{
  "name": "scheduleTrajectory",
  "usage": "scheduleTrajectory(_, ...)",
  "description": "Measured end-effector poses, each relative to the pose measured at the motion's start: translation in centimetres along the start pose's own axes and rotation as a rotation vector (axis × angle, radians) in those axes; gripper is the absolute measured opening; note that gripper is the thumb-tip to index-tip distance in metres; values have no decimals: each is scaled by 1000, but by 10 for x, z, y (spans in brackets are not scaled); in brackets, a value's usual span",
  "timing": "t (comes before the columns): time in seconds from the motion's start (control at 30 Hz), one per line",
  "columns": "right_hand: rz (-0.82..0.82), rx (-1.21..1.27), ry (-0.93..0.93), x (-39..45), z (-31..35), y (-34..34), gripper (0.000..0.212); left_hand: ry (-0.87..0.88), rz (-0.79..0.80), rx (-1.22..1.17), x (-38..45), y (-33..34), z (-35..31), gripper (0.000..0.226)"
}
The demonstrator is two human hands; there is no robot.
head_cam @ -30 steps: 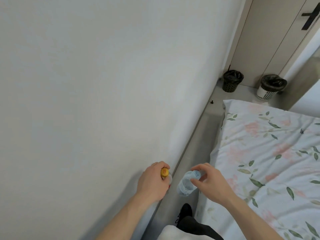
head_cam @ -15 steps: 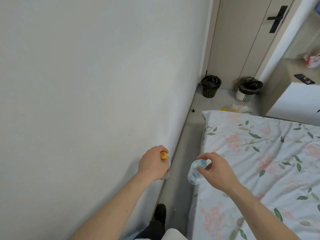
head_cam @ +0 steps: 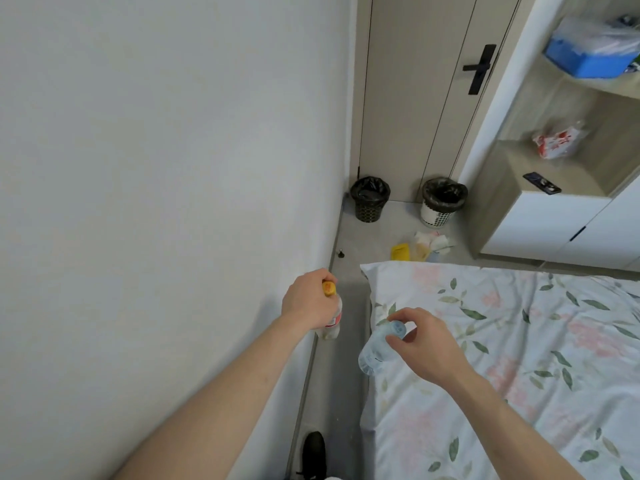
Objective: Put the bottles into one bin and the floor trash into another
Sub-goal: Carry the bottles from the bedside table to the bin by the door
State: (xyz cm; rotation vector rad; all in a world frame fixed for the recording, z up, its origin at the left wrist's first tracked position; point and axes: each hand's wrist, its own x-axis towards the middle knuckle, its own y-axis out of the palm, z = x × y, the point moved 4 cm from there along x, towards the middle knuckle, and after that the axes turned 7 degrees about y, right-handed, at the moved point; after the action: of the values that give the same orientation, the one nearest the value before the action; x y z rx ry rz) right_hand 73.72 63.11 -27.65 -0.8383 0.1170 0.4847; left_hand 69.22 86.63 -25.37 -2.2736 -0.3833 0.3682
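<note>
My left hand [head_cam: 306, 301] grips a clear bottle with an orange cap [head_cam: 333, 320] by its neck, close to the white wall. My right hand [head_cam: 424, 344] pinches a clear bottle with a pale blue cap [head_cam: 375, 349] by its top, over the edge of the bed. Ahead on the floor stand two bins lined with black bags: a black bin [head_cam: 369, 199] by the wall and a white bin [head_cam: 441, 202] to its right. Floor trash [head_cam: 424, 245], a yellow piece and crumpled white paper, lies just before the white bin.
A bed with a floral sheet [head_cam: 502, 341] fills the right side, leaving a narrow grey floor strip [head_cam: 341, 375] along the wall. A closed door [head_cam: 433, 98] stands behind the bins. A white cabinet with open shelves [head_cam: 554, 220] is at right. A small black doorstop [head_cam: 341, 253] sits by the wall.
I have walked forward along the wall with both bottles held. The bins, floor trash and cabinet have come closer and into fuller view.
</note>
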Motion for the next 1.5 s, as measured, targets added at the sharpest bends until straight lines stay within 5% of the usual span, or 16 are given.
scheduleTrajectory(0.67,-19,-52,36,299,25,-108,27,103,70,-15,303,-6,-56,29)
scheduleTrajectory(1.07,-112,31,181,492,56,-152,25,140,200,29,553,7,-104,32)
scheduleTrajectory(1.27,-222,56,276,545,28,-204,24,269,240,49,647,23,-177,33)
scheduleTrajectory(1.5,-295,87,324,605,-15,-246,24,310,270,60,713,58,-189,30)
